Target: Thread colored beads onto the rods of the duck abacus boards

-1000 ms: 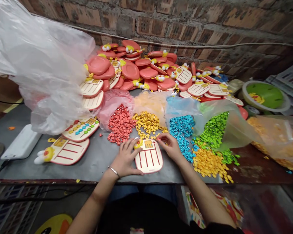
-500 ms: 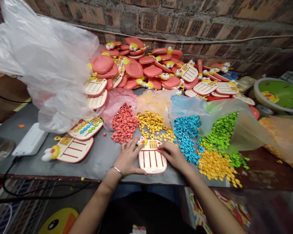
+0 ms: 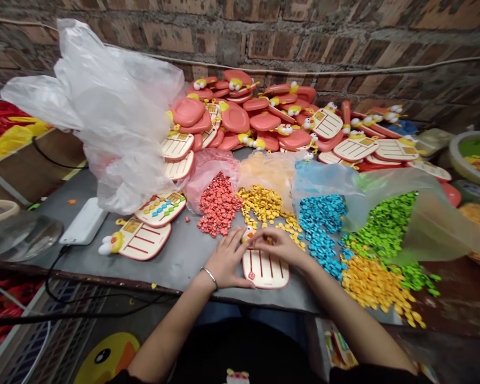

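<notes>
A cream toy board [image 3: 272, 271] with red slots and a chick head on top lies flat at the table's front edge. My left hand [image 3: 226, 261] holds it by the left side, thumb low and fingers near the head. My right hand [image 3: 282, 245] is over the board's upper part, its fingertips closed near the top left. Whatever they pinch is hidden. At the bottom of the leftmost slot sits a small red piece [image 3: 252, 276]. Loose red pieces [image 3: 218, 205] and yellow pieces [image 3: 264, 202] are heaped just beyond my hands.
Blue pieces [image 3: 322, 226], green pieces [image 3: 390, 224] and orange pieces [image 3: 378, 282] spread to the right. Behind rises a pile of red-backed boards [image 3: 236, 117]. At left are a slotted board [image 3: 146, 241], a white power bank [image 3: 84, 228] and a big plastic bag [image 3: 116, 106].
My view has swung left, shifting the scene rightward. My right hand has moved from the board's upper right to its upper left. A red piece now shows in the leftmost slot.
</notes>
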{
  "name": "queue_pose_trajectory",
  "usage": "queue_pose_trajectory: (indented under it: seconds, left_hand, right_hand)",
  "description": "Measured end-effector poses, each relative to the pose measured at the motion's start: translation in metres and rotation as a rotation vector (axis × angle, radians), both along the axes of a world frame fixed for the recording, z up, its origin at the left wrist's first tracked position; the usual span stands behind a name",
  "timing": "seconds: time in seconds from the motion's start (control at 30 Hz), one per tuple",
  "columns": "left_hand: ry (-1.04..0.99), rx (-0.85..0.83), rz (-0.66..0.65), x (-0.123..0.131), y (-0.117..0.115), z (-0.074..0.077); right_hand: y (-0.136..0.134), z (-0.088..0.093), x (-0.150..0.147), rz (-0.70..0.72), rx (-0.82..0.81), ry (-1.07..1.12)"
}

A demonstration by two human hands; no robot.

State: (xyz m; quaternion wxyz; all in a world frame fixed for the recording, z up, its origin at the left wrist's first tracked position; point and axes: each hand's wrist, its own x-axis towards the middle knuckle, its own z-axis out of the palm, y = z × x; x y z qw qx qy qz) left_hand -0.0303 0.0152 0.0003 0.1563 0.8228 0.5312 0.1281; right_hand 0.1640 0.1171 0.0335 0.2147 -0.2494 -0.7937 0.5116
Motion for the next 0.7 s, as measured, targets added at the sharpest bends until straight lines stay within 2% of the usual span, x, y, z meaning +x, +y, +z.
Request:
queue_pose_trajectory:
  seconds: [0.07, 0.13, 0.27, 0.37, 0.43, 0.5, 0.6, 0.7]
  left_hand:
    - [0.003, 0.012, -0.017, 0.001, -0.001, -0.002]
    - [0.000, 0.022, -0.020, 0.001, -0.001, -0.003]
    - [-0.002, 0.012, -0.004, 0.000, -0.001, -0.008]
    - [0.015, 0.014, 0.032, 0.000, -0.001, -0.011]
    - [0.028, 0.028, 0.043, 0.000, -0.001, -0.011]
    - [0.035, 0.047, 0.045, 0.000, -0.001, -0.010]
    - [0.029, 0.078, 0.042, 0.001, -0.002, -0.008]
    - [0.014, 0.091, 0.039, 0.002, -0.003, -0.006]
  right_hand:
    - [0.019, 0.002, -0.018, -0.159, 0.135, -0.048]
    - [0.035, 0.001, -0.043, -0.198, 0.306, -0.201]
    - [0.052, -0.006, -0.091, -0.056, 0.607, -0.536]
    - [0.054, -0.009, -0.107, -0.011, 0.665, -0.577]
    - [0.054, -0.006, -0.102, -0.008, 0.606, -0.463]
    - [0.054, -0.001, -0.085, -0.032, 0.502, -0.266]
    - [0.049, 0.006, -0.040, -0.146, 0.363, -0.012]
    - [0.037, 0.007, 0.011, -0.299, 0.333, 0.034]
